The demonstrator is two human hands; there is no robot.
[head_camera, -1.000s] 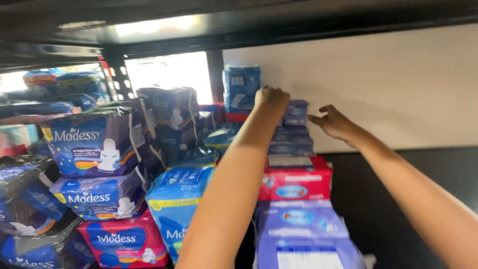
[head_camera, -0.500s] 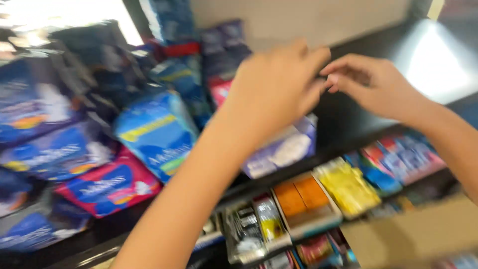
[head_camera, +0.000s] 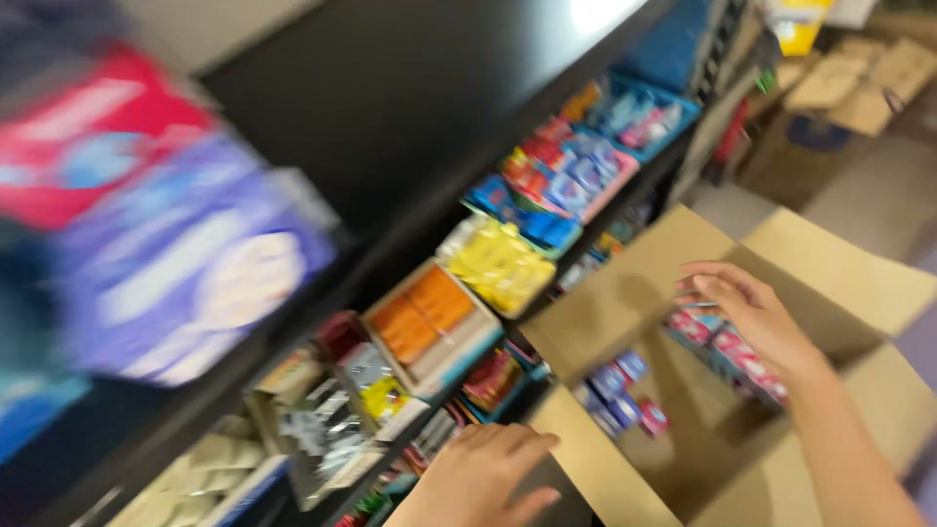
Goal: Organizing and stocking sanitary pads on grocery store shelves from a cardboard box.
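We see an open brown box [head_camera: 830, 263] lower right w/ small blue packs [head_camera: 617, 383] and pink packs [head_camera: 727, 344] inside. On the dark shelf: orange packs [head_camera: 422, 314] in a tray, yellow packs [head_camera: 500, 265] beside them, red/blue packs [head_camera: 561, 176] farther right. Upper left, blurred: a red pack [head_camera: 93, 141] above a purple pack [head_camera: 190, 268].

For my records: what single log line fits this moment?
left hand: empty, by box flap | right hand: reaching into open brown cardboard box | small blue packets: inside
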